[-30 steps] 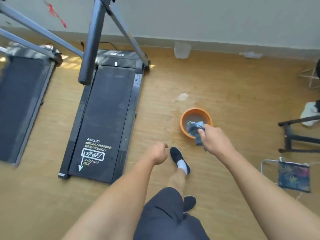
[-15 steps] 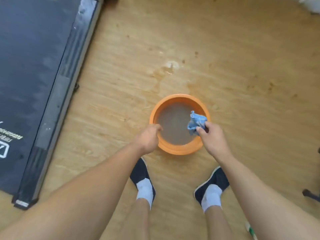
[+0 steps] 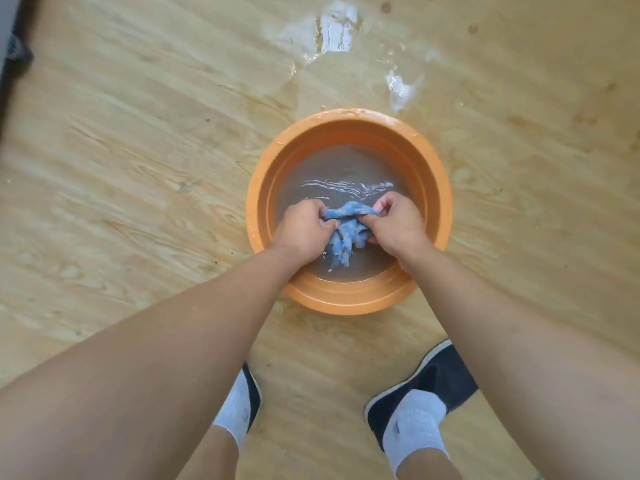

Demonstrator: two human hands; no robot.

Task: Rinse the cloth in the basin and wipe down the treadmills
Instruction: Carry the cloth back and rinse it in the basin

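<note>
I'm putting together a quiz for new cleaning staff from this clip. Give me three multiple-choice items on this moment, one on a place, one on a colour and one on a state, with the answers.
1. Where does the puddle lie relative to the basin?
A. On its near side
B. Beyond its far rim
C. Inside it

2. What colour is the basin?
A. Green
B. White
C. Orange

3. How is the blue cloth held?
A. Bunched, gripped by the left hand and the right hand
B. Pinched by one hand alone
C. Lying loose, untouched

Answers:
1 B: the wet shine sits on the floor past the far rim.
2 C: the rim and wall are orange.
3 A: the fingers of both hands curl round the cloth over the rippled water.
</note>
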